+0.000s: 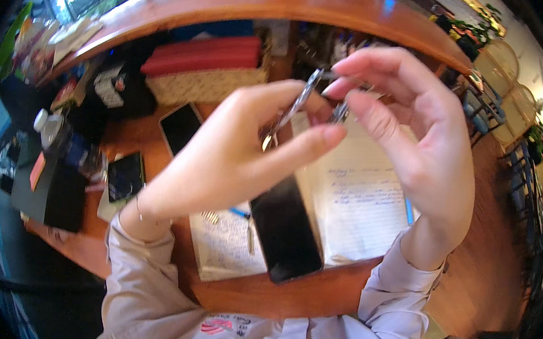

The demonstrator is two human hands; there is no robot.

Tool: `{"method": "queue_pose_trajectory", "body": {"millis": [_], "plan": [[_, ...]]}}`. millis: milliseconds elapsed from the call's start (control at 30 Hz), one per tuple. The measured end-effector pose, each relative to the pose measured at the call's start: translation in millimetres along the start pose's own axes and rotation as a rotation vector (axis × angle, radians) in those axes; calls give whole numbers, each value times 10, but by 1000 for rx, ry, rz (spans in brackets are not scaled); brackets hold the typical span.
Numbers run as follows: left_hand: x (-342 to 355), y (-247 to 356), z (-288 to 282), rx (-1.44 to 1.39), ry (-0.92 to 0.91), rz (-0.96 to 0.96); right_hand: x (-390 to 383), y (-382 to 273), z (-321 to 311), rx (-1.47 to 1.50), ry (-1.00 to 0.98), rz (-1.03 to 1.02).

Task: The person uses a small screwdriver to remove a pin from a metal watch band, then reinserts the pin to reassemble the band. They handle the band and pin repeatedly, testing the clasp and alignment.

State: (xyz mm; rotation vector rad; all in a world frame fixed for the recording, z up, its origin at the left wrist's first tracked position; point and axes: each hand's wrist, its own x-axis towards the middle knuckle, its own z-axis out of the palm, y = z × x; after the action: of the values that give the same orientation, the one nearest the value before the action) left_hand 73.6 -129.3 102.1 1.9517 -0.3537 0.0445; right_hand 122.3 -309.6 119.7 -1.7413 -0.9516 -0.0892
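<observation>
My left hand (235, 147) is closed round a shiny silvery metal item (302, 100), perhaps keys on a ring; its exact kind is hard to make out. A gold-coloured rounded part hangs below the fingers. My right hand (411, 117) is curled in from the other side, its fingertips at a thin end of the same item. Both hands are raised above an open notebook (361, 210) with handwriting on its lined pages. Across the notebook lies a black phone (286, 232), screen dark. A blue pen (408, 210) shows beside my right wrist.
On the left stand a clear plastic bottle (73, 149) and a dark box (50, 189), near a second phone (126, 177). Another dark device (181, 126) lies behind my left hand. A red-topped box (204, 57) sits under the raised wooden counter (247, 3). Chairs (483, 117) stand at the right.
</observation>
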Motion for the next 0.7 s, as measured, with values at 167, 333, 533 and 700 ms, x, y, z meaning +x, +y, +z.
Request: {"method": "queue_pose_trajectory", "body": {"millis": [167, 333, 533, 700], "plan": [[-258, -272, -224, -43, -93, -243, -25, 324, 334, 99, -126, 151], [-743, -638, -357, -359, 65, -543, -166, 728, 778, -405, -388, 71], [-1135, -922, -204, -520, 81, -755, -374, 820, 1449, -639, -499, -119], [-1208, -1025, -196, -583, 35, -710, -336, 834, 1521, -602, -507, -69]]}}
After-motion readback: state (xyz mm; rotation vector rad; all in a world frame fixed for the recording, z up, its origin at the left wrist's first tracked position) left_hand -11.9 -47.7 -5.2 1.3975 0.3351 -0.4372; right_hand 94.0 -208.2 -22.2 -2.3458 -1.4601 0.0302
